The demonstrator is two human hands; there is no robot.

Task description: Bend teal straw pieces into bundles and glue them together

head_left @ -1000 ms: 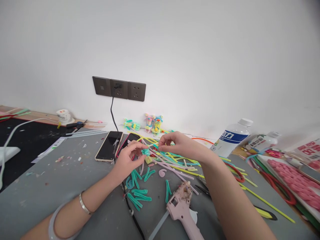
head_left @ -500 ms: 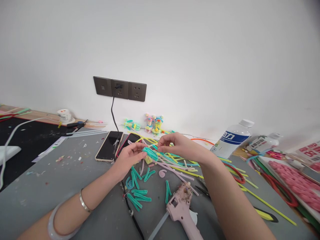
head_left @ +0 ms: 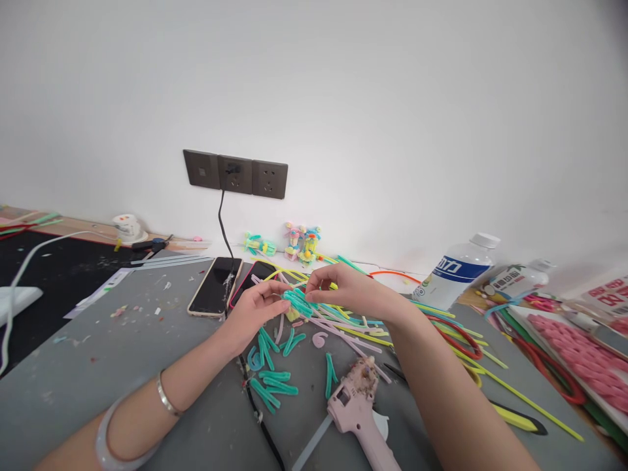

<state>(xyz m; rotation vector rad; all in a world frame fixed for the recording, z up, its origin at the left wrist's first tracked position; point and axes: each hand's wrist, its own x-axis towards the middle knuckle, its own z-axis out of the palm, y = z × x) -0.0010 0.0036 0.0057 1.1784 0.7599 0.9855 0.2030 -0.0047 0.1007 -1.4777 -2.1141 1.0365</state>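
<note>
Between the left fingers (head_left: 277,307) sits a teal bundle (head_left: 299,303)

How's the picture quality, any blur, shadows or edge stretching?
Head view: soft light, only faint shadows on the wall; head view's right: the white-capped bottle leans outward, likely lens stretch, and the red-lettered package looks smeared; head view's middle: the hot glue gun and left hand look fairly crisp.

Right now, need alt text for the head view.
Over a gray work surface, a person's left hand holds a teal pipe-cleaner bundle, with the right hand at its other end. Around them lie loose colored pipe cleaners, folded teal pieces and, nearer the viewer, a pink glue gun. A phone lies left; a blue-labelled bottle stands right.
</note>
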